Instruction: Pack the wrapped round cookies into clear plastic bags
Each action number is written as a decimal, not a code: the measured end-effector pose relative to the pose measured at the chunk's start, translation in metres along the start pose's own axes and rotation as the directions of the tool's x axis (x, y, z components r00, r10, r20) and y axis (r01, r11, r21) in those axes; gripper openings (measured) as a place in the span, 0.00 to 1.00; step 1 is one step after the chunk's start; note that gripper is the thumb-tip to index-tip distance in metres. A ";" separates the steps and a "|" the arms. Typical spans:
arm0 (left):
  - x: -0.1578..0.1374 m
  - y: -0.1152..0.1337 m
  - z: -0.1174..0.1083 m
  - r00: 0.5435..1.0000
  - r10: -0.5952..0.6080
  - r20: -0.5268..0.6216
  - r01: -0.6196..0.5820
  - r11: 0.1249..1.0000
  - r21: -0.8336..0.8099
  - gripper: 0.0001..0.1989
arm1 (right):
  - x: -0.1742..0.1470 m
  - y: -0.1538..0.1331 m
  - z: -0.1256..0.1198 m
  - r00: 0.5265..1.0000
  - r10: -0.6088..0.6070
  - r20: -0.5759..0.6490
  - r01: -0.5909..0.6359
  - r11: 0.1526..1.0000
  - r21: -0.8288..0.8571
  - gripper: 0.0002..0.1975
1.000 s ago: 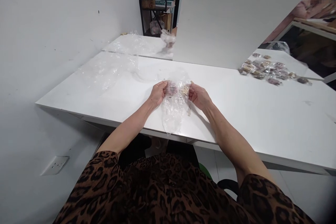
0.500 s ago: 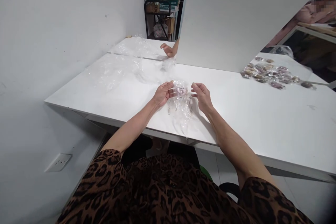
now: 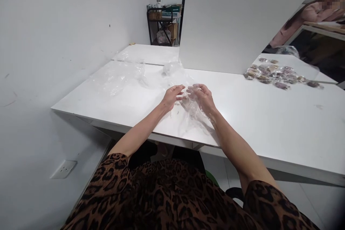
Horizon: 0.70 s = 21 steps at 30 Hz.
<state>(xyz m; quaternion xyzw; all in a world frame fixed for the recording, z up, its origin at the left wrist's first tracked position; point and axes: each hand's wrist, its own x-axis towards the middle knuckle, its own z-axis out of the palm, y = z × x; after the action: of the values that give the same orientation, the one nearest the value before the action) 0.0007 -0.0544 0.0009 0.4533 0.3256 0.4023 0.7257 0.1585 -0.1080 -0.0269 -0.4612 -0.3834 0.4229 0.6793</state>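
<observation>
Two bare hands meet over a white table [image 3: 269, 122] in the single head-camera view. Between them is a crumpled clear plastic bag [image 3: 192, 109], lying on the table near its front edge, straight ahead of the person. The left hand [image 3: 172, 96] is just left of the bag, fingers loosely curled and slightly spread, tips touching the plastic. The right hand [image 3: 202, 96] rests on top of the bag, fingers bent and pressing into it; whether they pinch it cannot be told. More loose clear plastic [image 3: 118, 75] lies farther back on the left. A cluster of small filled packets [image 3: 275, 73] sits well apart on the right. A white divider board [image 3: 229, 21] stands behind. Another person's pink sleeve [image 3: 293, 21] shows at upper right.
</observation>
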 end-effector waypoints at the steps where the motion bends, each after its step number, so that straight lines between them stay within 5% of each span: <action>1: 0.001 -0.003 -0.002 0.998 0.009 -0.057 -0.008 0.999 0.033 0.10 | 0.003 -0.001 -0.004 0.999 0.023 -0.036 -0.021 0.999 0.045 0.27; 4: 0.004 -0.014 -0.007 0.988 -0.034 -0.152 0.039 0.999 0.028 0.15 | 0.010 -0.003 -0.011 0.996 0.058 -0.071 -0.050 0.993 0.108 0.27; 8: 0.001 -0.022 -0.006 0.988 -0.136 -0.079 0.131 0.989 -0.064 0.26 | 0.008 -0.007 -0.011 0.998 0.054 -0.010 -0.052 0.990 0.127 0.26; 13: -0.001 -0.022 0.002 0.987 -0.161 0.004 0.160 0.979 -0.126 0.16 | 0.003 -0.017 -0.009 0.996 0.078 -0.044 -0.070 0.983 0.168 0.23; 17: 0.003 -0.023 0.003 0.985 -0.047 -0.167 0.035 0.997 -0.073 0.11 | 0.004 -0.024 -0.012 0.991 0.072 -0.112 -0.062 0.994 0.089 0.22; 19: -0.001 -0.023 0.004 0.947 0.123 -0.298 -0.092 0.989 0.116 0.17 | 0.005 -0.024 -0.011 0.989 0.063 -0.135 -0.055 0.996 0.063 0.23; 21: -0.011 -0.021 0.007 0.885 0.363 -0.291 -0.235 0.889 0.394 0.19 | 0.006 -0.023 -0.008 0.986 0.065 -0.155 -0.053 0.996 0.075 0.26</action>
<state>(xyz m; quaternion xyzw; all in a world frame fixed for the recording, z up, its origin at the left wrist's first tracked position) 0.0076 -0.0726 -0.0140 0.5390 0.4425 0.5224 0.4907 0.1724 -0.1101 -0.0068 -0.4800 -0.2995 0.4184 0.7105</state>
